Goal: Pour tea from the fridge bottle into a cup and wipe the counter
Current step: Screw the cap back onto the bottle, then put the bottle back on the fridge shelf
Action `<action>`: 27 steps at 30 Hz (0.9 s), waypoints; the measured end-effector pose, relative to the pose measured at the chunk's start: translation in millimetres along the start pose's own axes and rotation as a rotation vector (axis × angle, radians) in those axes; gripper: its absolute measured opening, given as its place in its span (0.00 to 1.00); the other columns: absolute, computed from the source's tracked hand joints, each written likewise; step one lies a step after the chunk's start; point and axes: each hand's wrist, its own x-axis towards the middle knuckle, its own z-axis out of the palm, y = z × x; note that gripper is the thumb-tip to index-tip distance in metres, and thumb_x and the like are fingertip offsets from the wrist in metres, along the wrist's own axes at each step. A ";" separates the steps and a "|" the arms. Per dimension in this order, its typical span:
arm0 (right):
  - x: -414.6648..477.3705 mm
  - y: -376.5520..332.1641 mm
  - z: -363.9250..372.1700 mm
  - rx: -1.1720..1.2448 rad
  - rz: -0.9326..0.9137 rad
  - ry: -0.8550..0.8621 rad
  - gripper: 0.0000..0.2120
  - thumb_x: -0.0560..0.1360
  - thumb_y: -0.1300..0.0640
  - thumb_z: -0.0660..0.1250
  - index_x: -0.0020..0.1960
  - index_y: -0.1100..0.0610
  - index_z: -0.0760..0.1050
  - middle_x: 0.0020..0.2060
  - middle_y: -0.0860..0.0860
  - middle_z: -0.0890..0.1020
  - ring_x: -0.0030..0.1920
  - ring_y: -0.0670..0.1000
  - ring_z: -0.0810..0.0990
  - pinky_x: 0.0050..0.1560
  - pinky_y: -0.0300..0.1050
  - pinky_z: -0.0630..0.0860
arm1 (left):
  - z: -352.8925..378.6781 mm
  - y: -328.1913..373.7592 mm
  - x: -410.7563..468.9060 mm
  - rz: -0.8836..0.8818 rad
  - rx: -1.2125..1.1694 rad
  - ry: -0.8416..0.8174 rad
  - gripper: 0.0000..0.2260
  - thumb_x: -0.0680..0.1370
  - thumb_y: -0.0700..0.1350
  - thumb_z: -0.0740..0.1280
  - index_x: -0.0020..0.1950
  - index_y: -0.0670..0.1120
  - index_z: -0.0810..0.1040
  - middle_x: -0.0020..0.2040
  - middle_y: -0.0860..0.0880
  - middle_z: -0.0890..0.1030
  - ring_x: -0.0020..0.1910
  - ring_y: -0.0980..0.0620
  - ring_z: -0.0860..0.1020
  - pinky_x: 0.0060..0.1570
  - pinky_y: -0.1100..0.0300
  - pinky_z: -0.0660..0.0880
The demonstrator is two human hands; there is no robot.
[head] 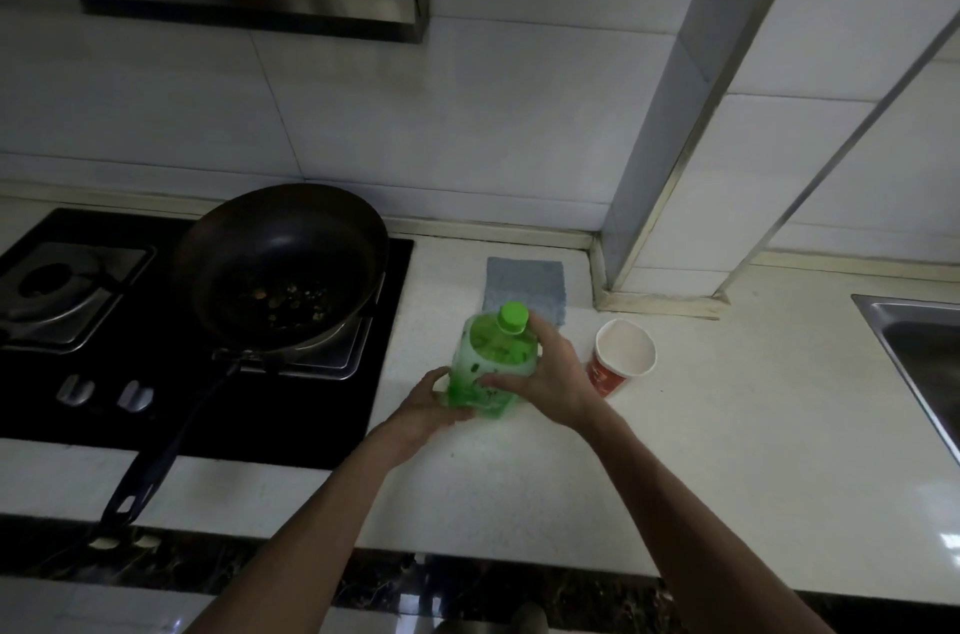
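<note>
Green bottle in left hand, right hand, label unreadable, cup beside

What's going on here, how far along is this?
A person holds a green bottle with both hands over the white counter. The left hand grips its base and the right hand wraps its side. The green cap is on, so nothing is poured yet. A paper cup stands upright to the right, apart from the bottle. A blue cloth lies behind, untouched. A pan sits on the stove.
</note>
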 end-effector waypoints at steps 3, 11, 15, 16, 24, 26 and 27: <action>8.8 -30.0 -13.1 0.013 -0.025 0.023 0.39 0.62 0.50 0.81 0.69 0.51 0.68 0.58 0.46 0.79 0.59 0.46 0.79 0.59 0.53 0.79 | -7.7 24.7 -11.8 -0.135 -0.374 -0.039 0.16 0.74 0.39 0.60 0.61 0.38 0.72 0.59 0.40 0.78 0.54 0.44 0.78 0.60 0.54 0.72; 15.5 -102.3 -38.5 0.055 -0.126 0.115 0.36 0.61 0.54 0.83 0.65 0.52 0.73 0.54 0.46 0.82 0.55 0.44 0.81 0.59 0.51 0.79 | -6.9 97.2 -49.8 -0.029 -0.802 -0.063 0.26 0.80 0.51 0.56 0.67 0.30 0.67 0.65 0.30 0.73 0.64 0.35 0.74 0.58 0.43 0.74; 11.7 -135.2 -50.5 0.093 -0.174 0.116 0.34 0.62 0.59 0.82 0.64 0.55 0.73 0.54 0.47 0.82 0.55 0.44 0.81 0.58 0.47 0.79 | -8.3 117.2 -64.1 0.023 -0.827 -0.081 0.27 0.80 0.52 0.56 0.70 0.31 0.66 0.65 0.31 0.73 0.64 0.36 0.74 0.56 0.45 0.75; 11.0 -140.7 -52.8 0.102 -0.189 0.121 0.34 0.62 0.59 0.82 0.65 0.55 0.72 0.54 0.48 0.82 0.55 0.45 0.81 0.58 0.48 0.79 | -7.6 120.8 -67.7 0.034 -0.826 -0.090 0.27 0.80 0.52 0.56 0.70 0.31 0.65 0.65 0.31 0.74 0.64 0.36 0.74 0.56 0.45 0.75; 11.0 -175.2 -62.4 0.104 -0.303 0.143 0.38 0.61 0.47 0.81 0.67 0.47 0.68 0.60 0.49 0.76 0.59 0.49 0.77 0.59 0.56 0.78 | 1.3 155.7 -108.2 0.135 -0.778 -0.009 0.27 0.79 0.53 0.58 0.70 0.35 0.68 0.63 0.32 0.76 0.60 0.36 0.76 0.51 0.45 0.76; 11.0 -187.3 -61.4 0.119 -0.339 0.124 0.37 0.63 0.49 0.81 0.67 0.47 0.68 0.60 0.48 0.76 0.59 0.48 0.78 0.59 0.54 0.78 | 1.7 163.1 -122.7 0.156 -0.778 0.036 0.27 0.78 0.53 0.58 0.70 0.35 0.69 0.64 0.32 0.75 0.61 0.36 0.76 0.52 0.45 0.75; 10.4 -194.5 -61.6 0.140 -0.356 0.108 0.36 0.64 0.53 0.81 0.68 0.49 0.68 0.59 0.47 0.77 0.57 0.45 0.78 0.58 0.51 0.79 | 1.8 166.0 -130.5 0.166 -0.785 0.058 0.27 0.78 0.53 0.58 0.69 0.35 0.69 0.63 0.32 0.76 0.62 0.36 0.76 0.51 0.45 0.75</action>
